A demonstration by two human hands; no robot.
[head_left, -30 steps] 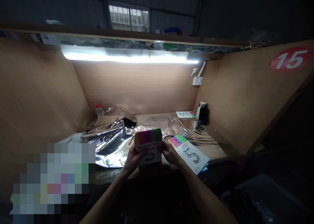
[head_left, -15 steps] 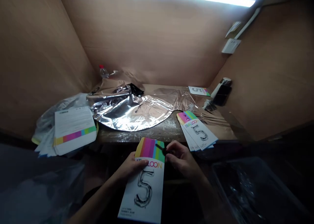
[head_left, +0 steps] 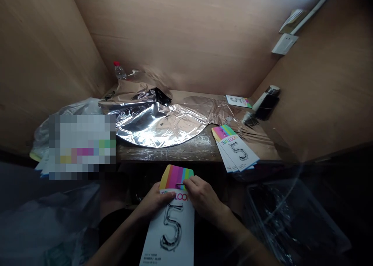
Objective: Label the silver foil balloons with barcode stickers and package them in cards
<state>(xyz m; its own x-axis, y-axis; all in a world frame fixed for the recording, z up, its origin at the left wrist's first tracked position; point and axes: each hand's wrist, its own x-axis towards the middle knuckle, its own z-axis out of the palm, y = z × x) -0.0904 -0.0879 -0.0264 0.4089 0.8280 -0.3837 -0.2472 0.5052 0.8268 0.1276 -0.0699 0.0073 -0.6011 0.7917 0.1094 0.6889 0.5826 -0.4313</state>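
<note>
My left hand [head_left: 157,200] is closed on the left edge of a white balloon packet [head_left: 171,227], its thumb lying across the printed lettering. The packet has a rainbow-striped top and a picture of a silver number 5. It is held upright in front of me, below the table edge. My right hand [head_left: 204,198] pinches a thin dark stick-like piece [head_left: 180,184] against the striped top. The fingers hide most of that piece, so I cannot make out its kind.
A fanned stack of similar packets [head_left: 237,149] lies at the table's right front edge. Crumpled silver foil [head_left: 163,126] covers the middle. At left, a pile [head_left: 84,133] is pixelated. A clear bin [head_left: 294,219] stands low right; a red-capped bottle [head_left: 119,69] is behind.
My right hand has moved left onto the striped top of the packet, bringing the dark piece against it. My left hand still holds the packet. The view has tilted downward slightly.
</note>
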